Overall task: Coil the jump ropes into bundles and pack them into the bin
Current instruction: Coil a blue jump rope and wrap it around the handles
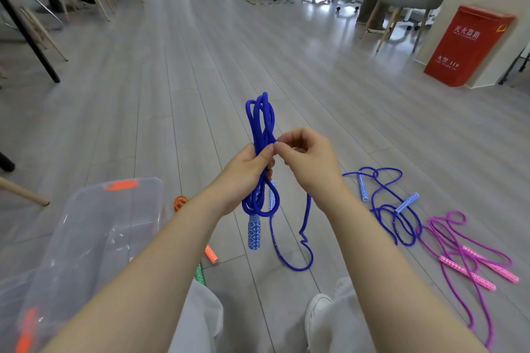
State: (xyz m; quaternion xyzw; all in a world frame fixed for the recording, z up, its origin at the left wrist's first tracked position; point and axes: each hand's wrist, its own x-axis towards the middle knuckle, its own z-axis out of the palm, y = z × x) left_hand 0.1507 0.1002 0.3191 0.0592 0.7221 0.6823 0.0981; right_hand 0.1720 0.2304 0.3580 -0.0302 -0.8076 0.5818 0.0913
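My left hand [246, 172] grips the half-coiled blue rope [261, 123]; my right hand [308, 157] pinches its strand. Unpacked: second blue rope [398, 209] and pink rope [464, 255] at 4 o'clock; bin [94, 226] at 8 o'clock.

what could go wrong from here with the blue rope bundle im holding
1. The left hand grips the folded blue rope only at its middle, so the loops above and below could slip loose while the right hand pinches a strand to wrap.
2. The rope's loose tail trails on the floor near your shoe and could catch underfoot.
3. That tail lies close to the second blue rope on the floor and might tangle with it.
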